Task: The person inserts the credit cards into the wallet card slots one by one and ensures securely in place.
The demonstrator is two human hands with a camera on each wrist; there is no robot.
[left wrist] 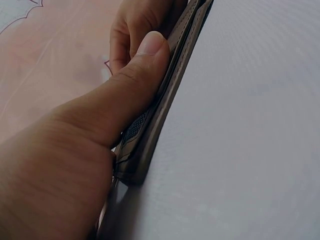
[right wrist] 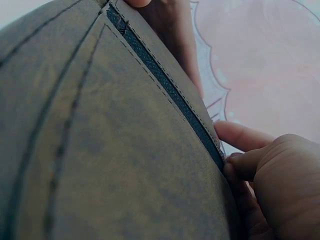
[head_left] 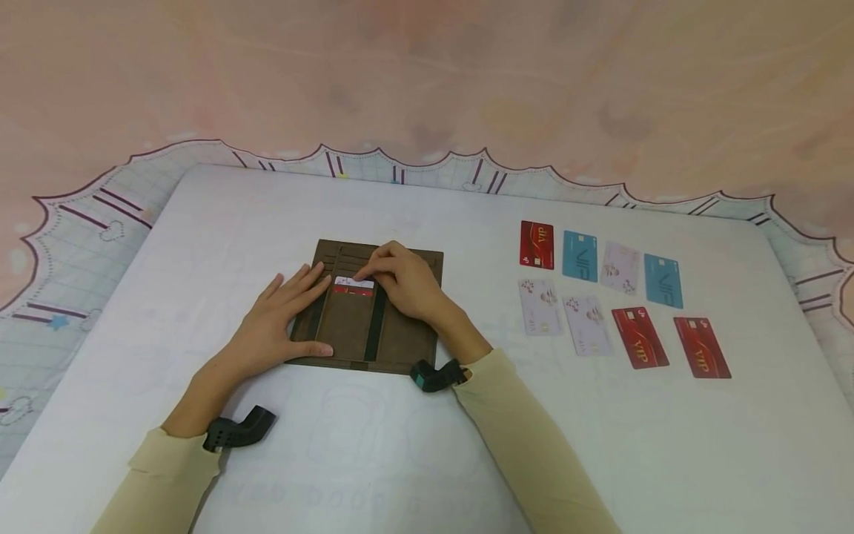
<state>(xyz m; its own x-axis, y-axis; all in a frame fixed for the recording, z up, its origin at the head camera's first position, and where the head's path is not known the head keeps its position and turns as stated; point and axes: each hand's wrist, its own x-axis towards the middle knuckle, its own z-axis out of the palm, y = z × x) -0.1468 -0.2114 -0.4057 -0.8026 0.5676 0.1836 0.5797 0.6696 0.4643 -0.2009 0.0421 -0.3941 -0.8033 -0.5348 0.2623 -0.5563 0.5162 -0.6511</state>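
Observation:
A brown wallet (head_left: 408,337) lies opened out on the white table, with dark bands running down it. In its left half, a white card (head_left: 348,281) sticks out of a slot, and a red card (head_left: 360,291) shows just below it. My left hand (head_left: 276,324) rests spread on the wallet's left edge, thumb on its lower part; the left wrist view shows that thumb (left wrist: 145,62) pressing the wallet's edge. My right hand (head_left: 408,285) reaches over the wallet and pinches the white card's upper edge with bent fingers. In the right wrist view, the wallet hides the cards.
To the right lie several loose cards in two rows, among them a red VIP card (head_left: 537,245), a blue card (head_left: 580,256) and a white card (head_left: 540,307). A patterned cloth border (head_left: 400,172) runs along the table's far edge.

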